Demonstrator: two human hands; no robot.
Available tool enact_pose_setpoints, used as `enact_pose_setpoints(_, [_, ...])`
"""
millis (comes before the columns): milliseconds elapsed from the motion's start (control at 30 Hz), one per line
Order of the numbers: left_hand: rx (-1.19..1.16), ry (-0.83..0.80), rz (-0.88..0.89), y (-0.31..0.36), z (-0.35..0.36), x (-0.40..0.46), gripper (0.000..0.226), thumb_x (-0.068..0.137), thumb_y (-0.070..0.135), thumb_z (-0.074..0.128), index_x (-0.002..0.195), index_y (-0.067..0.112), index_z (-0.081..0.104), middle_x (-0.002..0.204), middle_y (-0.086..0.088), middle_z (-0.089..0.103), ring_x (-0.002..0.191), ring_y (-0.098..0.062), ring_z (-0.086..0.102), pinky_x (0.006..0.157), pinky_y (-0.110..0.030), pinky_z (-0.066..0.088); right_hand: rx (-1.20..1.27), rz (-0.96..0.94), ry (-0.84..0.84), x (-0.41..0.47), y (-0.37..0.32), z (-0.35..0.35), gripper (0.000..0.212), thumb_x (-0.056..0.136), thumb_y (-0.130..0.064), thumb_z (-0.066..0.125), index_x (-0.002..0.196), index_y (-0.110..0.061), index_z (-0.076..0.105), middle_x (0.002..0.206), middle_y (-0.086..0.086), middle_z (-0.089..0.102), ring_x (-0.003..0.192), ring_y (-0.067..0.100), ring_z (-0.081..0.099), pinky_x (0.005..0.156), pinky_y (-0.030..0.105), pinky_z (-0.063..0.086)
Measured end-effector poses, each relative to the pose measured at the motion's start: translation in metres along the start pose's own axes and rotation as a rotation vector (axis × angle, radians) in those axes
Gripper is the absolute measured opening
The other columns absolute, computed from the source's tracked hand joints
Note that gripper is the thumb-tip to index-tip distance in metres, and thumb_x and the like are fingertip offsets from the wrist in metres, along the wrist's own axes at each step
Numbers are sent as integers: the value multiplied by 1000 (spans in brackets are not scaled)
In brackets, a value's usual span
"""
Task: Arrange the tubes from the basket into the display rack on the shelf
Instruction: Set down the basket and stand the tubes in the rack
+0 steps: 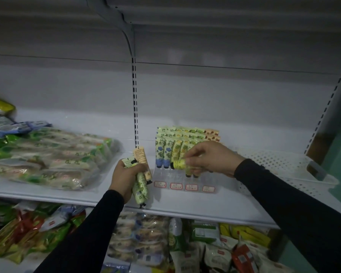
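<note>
We see the white shelf [185, 205] with the clear rack [183, 178] on it and the white basket [283, 166] just right of the rack. Our right hand [209, 159] reaches over the rack's front, its fingers [191, 157] pinching one yellow-green tube [179, 164] tilted sideways. Our left hand [126, 178] sits left of the rack, fingers curled round a bundle of tubes [141, 174], at least three, caps down. Four labels [184, 186] line the rack's front.
</note>
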State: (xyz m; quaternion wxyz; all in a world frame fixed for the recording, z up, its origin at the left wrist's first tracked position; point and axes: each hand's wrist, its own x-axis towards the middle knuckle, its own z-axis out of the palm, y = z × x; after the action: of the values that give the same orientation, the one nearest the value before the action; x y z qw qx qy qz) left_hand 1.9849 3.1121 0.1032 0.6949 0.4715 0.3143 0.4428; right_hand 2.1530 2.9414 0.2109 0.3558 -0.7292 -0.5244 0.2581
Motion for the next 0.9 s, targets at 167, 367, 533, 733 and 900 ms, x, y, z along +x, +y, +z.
enact_pose_setpoints(167, [-12, 42, 11, -7, -4, 8, 39, 77, -7, 72, 110, 0, 52, 90, -20, 63, 63, -31, 63, 57, -45, 57, -10, 22, 25, 5, -5, -16, 32, 95, -4, 57, 126, -10, 59, 117, 2, 56, 66, 1, 68, 53, 11, 49])
enact_pose_setpoints(367, [-104, 87, 4, -17, -9, 12, 34, 82, -6, 67, 110, 3, 51, 84, -17, 60, 58, -26, 59, 45, -33, 53, -224, -80, 358, 25, -3, -21, 33, 79, -33, 77, 107, -27, 61, 109, -9, 55, 97, 6, 54, 71, 23, 46])
enact_pose_setpoints(533, [-144, 102, 3, -25, -15, 21, 31, 82, -6, 68, 107, 4, 52, 85, -16, 62, 62, -27, 62, 54, -40, 56, -208, -183, 434, 40, -2, -14, 15, 84, -30, 73, 95, -20, 70, 90, -7, 68, 80, 8, 63, 65, 17, 46])
enact_pose_setpoints(733, [-194, 88, 5, -24, -15, 20, 30, 83, -8, 65, 107, 4, 51, 83, -16, 60, 57, -25, 62, 48, -37, 55, -297, -81, 252, 54, -5, -14, 30, 102, -23, 45, 74, -11, 49, 81, 8, 64, 77, 2, 69, 63, 29, 47])
enact_pose_setpoints(900, [-201, 70, 5, -25, -16, 22, 30, 83, -8, 65, 106, 5, 50, 83, -16, 59, 56, -27, 62, 53, -44, 57, -356, -163, 346, 58, -12, -11, 22, 95, -29, 60, 86, -11, 69, 80, -2, 69, 65, -5, 64, 55, 7, 41])
